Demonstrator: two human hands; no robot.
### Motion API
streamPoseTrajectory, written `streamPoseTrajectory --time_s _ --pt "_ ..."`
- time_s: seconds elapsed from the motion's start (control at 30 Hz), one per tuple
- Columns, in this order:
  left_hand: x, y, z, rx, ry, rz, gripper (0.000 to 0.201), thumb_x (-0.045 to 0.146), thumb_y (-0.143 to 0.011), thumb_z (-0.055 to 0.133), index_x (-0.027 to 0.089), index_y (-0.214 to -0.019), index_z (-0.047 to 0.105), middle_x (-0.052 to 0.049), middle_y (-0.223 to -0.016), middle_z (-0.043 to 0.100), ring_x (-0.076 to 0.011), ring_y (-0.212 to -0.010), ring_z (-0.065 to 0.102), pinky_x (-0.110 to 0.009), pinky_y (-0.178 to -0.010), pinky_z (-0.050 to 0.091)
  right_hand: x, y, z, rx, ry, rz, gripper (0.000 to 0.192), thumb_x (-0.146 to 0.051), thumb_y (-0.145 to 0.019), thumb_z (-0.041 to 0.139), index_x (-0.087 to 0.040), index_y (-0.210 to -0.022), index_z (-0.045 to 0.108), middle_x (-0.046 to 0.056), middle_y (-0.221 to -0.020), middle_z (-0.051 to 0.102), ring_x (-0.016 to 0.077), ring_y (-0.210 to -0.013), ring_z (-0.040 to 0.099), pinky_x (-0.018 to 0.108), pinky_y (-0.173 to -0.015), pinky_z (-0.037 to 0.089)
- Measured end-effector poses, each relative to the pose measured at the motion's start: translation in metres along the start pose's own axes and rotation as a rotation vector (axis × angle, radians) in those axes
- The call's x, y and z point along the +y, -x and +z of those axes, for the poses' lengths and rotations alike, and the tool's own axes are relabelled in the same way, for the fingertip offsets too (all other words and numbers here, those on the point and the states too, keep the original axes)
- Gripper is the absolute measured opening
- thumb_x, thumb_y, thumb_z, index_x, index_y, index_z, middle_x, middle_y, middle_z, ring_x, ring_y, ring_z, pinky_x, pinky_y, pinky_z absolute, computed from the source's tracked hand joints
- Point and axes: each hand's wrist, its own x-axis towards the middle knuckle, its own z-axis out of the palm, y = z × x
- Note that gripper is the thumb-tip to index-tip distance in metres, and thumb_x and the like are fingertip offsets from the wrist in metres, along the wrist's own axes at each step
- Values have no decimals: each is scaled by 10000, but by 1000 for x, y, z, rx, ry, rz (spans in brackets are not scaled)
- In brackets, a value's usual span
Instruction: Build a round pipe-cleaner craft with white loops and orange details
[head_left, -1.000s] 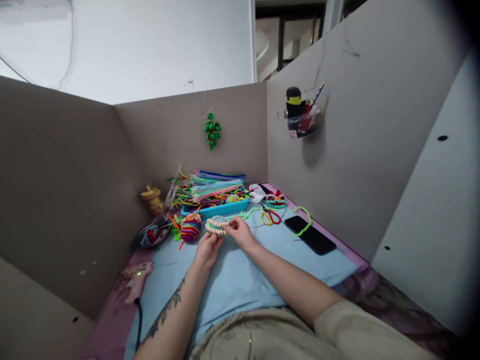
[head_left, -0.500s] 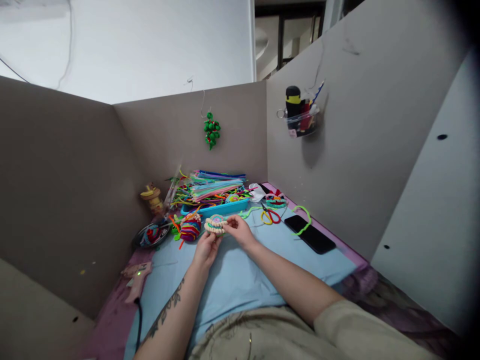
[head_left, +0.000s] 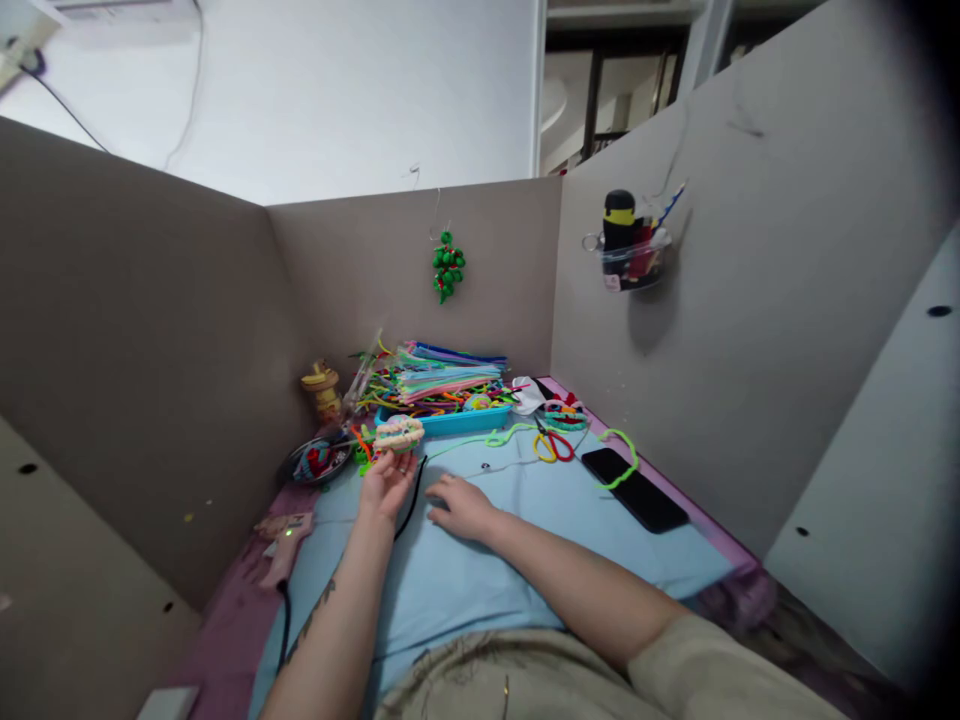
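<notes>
My left hand holds up a small oval craft piece of coiled cream, pink and green pipe cleaners, gripped by the fingertips. My right hand lies palm down on the light blue cloth, fingers spread, touching a black cord that runs between my hands. A long green pipe cleaner lies on the cloth beyond my right hand.
A blue tray piled with coloured pipe cleaners stands at the back. Scissors, a black phone and a green pipe-cleaner loop lie to the right. A dark bowl and a glue gun sit to the left. Grey partitions enclose three sides.
My right hand let go of the craft piece and dropped flat onto the cloth. My left hand moved the piece left and lifted it. The camera view shifted.
</notes>
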Motion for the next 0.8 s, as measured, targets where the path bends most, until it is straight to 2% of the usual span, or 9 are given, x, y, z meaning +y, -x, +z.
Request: streamPoseTrajectory --time_s 0.13,0.23,0.33,0.4,0.5,0.6,0.7,0.8 --pt "1 5 5 -98 -55 100 224 27 -710 569 223 -817 586 37 -726 647 -81 -669 613 -247 -723 496 -7 -2 4 -142 200 -20 179 -254 -778 569 -195 -922 657 67 -909 602 191 -876 535 281 -762 393" --pt "-3 11 9 -207 -229 155 291 24 -633 655 207 -852 597 33 -757 647 -68 -650 599 -178 -636 469 -5 -5 4 -130 179 47 179 -241 -763 583 -190 -920 652 61 -910 613 180 -874 548 256 -753 384" --pt "-9 14 10 -291 -445 53 288 57 -600 701 156 -855 610 -7 -732 644 -80 -597 588 -162 -547 445 -2 -6 5 -107 128 149 181 -238 -708 630 -186 -879 653 53 -890 624 172 -816 561 237 -685 378" --pt "-13 14 8 -307 -508 -24 257 93 -618 705 138 -853 612 -19 -707 639 -82 -564 579 -163 -518 444 -1 -6 6 -119 97 176 122 -211 -695 629 -183 -811 657 44 -831 633 164 -757 563 232 -637 366" --pt "-15 11 7 -287 -478 -76 200 106 -648 689 127 -832 612 -3 -637 609 -62 -504 548 -148 -484 441 0 -7 6 -124 60 164 68 -188 -692 620 -174 -750 653 39 -773 632 160 -718 557 233 -617 357" --pt "-10 6 6 -179 -280 -42 138 57 -702 617 140 -810 603 6 -637 600 -50 -515 552 -123 -482 448 1 -7 8 -90 57 138 78 -202 -690 627 -167 -756 649 45 -804 615 154 -722 545 236 -642 364" --pt "-3 2 4 -35 -38 49 239 15 -762 504 190 -897 595 1 -739 634 -59 -612 596 -118 -522 473 3 -6 9 -88 70 133 102 -221 -690 637 -167 -777 643 42 -801 598 150 -723 530 240 -650 367" --pt "1 1 4 -3 38 79 285 18 -787 459 219 -946 585 0 -776 641 -65 -648 605 -128 -544 481 5 -5 10 -91 80 135 128 -238 -698 639 -168 -805 639 40 -807 595 153 -739 529 244 -660 371"
